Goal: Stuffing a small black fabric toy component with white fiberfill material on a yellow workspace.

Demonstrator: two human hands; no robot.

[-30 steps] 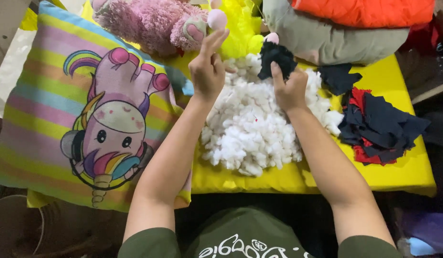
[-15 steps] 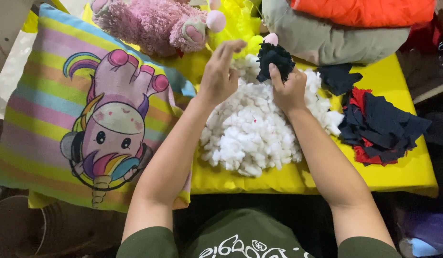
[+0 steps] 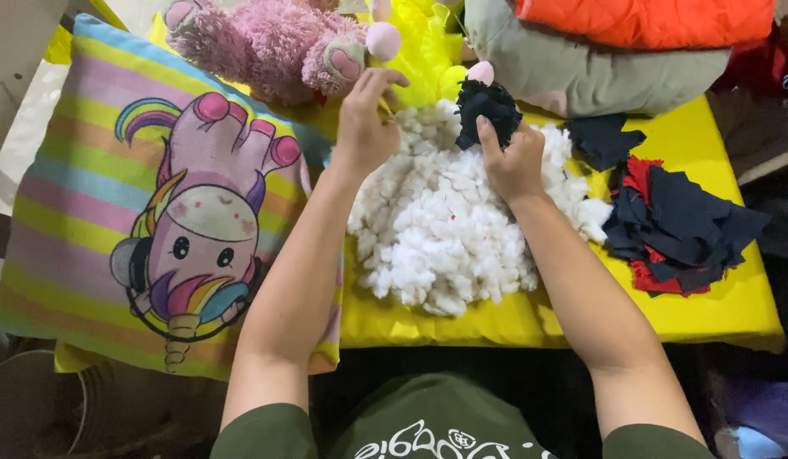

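The right hand (image 3: 517, 161) pinches a small dark stuffed piece (image 3: 486, 109) at the twelve o'clock rim of the white stuffing heap (image 3: 449, 229). The left hand (image 3: 364, 127) hovers at the heap's eleven o'clock edge, fingertips pressed together; whether they hold anything cannot be told. The heap lies mid-worktop on the yellow worktop (image 3: 717, 306), bare yellow showing at its six o'clock edge and at four o'clock. Dark and red fabric scraps (image 3: 674, 229) lie at three o'clock, just beside the heap. A striped unicorn cushion (image 3: 156, 204) overhangs the nine o'clock edge. A pink plush toy (image 3: 266, 42) crowds the far side.
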